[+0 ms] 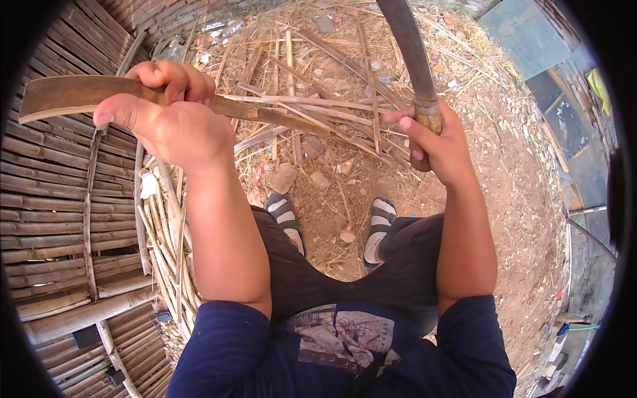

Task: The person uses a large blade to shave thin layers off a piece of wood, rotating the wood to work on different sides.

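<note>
At 9 o'c on my feed I've got a bamboo-slat wall (46, 219), w/ a bundle of thin split sticks (166, 225) at approx 8:30. My L hand (176, 109) sits at 10, clamped on a bamboo strip (60, 96): fingers curled over it, thumb along the near side. Strip lies crosswise thru that grip, held partway along. Its wide end juts out beyond the thumb, btwn 9 & 10; the narrower length comes out the other side of the hand & runs to just under 12. Can't tell from my end if that narrow tip touches the loose slats (290, 63), criss-crossed on the dirt ground (511, 225) toward 12. Near ctr, striped footwear (284, 215) on both feet. My R hand (441, 136) is at 2, closed round the wooden handle (430, 119) of a curved knife (411, 56), butt poking out below the palm. Blade points up btwn 12 & 1, well apart from the strip. Far R, also approx 2: grey-blue panels (527, 33), w/ a yellow cloth (599, 93) near the rim.
</note>
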{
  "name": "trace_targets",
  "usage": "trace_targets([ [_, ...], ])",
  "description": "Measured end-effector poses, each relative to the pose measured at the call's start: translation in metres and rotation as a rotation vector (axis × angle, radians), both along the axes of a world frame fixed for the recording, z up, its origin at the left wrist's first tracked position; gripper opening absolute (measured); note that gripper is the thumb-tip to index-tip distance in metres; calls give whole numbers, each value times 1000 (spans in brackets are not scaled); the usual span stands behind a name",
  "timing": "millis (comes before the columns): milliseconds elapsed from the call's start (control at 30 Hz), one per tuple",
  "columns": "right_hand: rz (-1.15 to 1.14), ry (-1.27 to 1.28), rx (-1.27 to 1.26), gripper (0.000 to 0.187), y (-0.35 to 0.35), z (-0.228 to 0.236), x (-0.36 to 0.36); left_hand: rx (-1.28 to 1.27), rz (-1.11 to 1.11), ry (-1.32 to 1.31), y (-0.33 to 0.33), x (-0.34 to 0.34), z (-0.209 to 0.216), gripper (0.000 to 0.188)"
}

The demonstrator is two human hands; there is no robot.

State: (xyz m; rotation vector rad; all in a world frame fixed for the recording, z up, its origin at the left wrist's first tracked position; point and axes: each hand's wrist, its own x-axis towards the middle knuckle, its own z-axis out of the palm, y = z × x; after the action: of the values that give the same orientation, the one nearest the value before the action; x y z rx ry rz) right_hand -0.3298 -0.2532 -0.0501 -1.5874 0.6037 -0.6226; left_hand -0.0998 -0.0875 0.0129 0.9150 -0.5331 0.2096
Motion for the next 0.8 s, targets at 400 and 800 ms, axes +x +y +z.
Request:
trace_targets([
  [400,-43,96,-12,29,-3,-1,-7,7,-18,17,-49,3,-58,76],
  [800,-27,249,-80,42,68,-78,30,46,2,-78,-44,32,-55,84],
])
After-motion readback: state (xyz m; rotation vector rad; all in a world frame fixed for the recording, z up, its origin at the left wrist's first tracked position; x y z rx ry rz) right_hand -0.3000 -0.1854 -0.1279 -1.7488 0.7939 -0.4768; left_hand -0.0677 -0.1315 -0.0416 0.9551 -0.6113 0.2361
